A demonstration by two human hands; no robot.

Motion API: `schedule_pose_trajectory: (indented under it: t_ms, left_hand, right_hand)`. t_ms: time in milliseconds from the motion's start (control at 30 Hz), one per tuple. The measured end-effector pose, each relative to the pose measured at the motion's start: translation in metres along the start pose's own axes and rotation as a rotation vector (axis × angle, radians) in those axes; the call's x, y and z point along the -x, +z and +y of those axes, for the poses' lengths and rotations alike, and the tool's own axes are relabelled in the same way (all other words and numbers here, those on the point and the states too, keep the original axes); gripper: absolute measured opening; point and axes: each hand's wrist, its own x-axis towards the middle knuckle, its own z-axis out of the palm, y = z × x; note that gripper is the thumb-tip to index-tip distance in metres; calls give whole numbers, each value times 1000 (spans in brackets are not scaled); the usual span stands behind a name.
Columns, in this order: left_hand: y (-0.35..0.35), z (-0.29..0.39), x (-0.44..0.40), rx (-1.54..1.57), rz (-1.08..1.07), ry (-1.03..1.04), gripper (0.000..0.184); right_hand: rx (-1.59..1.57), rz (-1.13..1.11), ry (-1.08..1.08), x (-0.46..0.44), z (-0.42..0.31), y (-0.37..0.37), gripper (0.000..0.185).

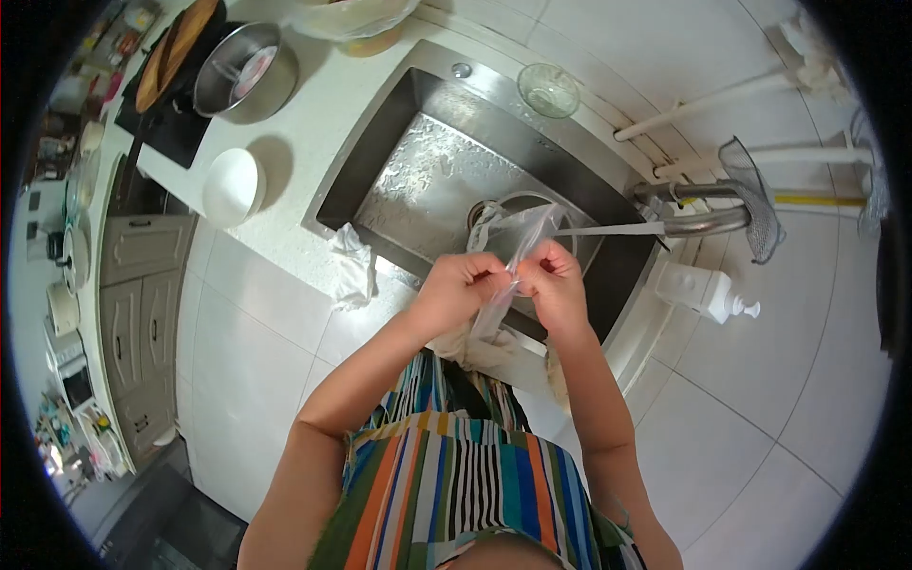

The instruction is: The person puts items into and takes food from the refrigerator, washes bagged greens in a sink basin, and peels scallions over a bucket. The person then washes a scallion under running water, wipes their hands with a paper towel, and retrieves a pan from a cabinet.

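A clear plastic bag is pinched between my two hands over the front of the steel sink. My left hand grips it from the left, thumb and fingertips pressed together. From the right, my right hand pinches it close beside the left fingertips. Water runs in a stream from the faucet toward the bag. Behind the bag, a pale rounded rim shows in the sink, partly hidden. A beige cloth hangs at the front edge below my hands.
On the left counter are a white bowl, a steel pot and a white cloth over the edge. A glass bowl stands behind the sink. A white pump bottle and a mesh strainer are at the right.
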Motion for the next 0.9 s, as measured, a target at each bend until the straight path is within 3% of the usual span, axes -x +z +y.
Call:
schedule_pose_trajectory:
  t_ms: [67,133,200,267,333,400,533,900]
  left_hand:
    - [-11,0,4,186,34,-22,11]
    - [-25,7,10,503,207,-118,10]
    - [-33,17,21,424,290,-113,10]
    - [-36,18,33,106,318,61,11]
    - [-36,14,43,72,361,119,11]
    - [-39,12,51,-130,466,187,11]
    - [-48,-1,64,-141,602,164,10]
    - [-43,-20,81,-81,655,168,14]
  right_hand:
    - [38,-12,19,-3,-11,0,17]
    - [76,-19,39,-1,-27,1,17]
    - [455,74,4,5,-47,8,19]
    - [543,27,-12,12,-55,17,21]
    - [624,40,-166,17,-52,25,19]
    - [590,43,-198,18,-49,35,19]
    - [477,53,-301,11,-37,44,17]
    - [467,-66,-277,15,-34,59,18]
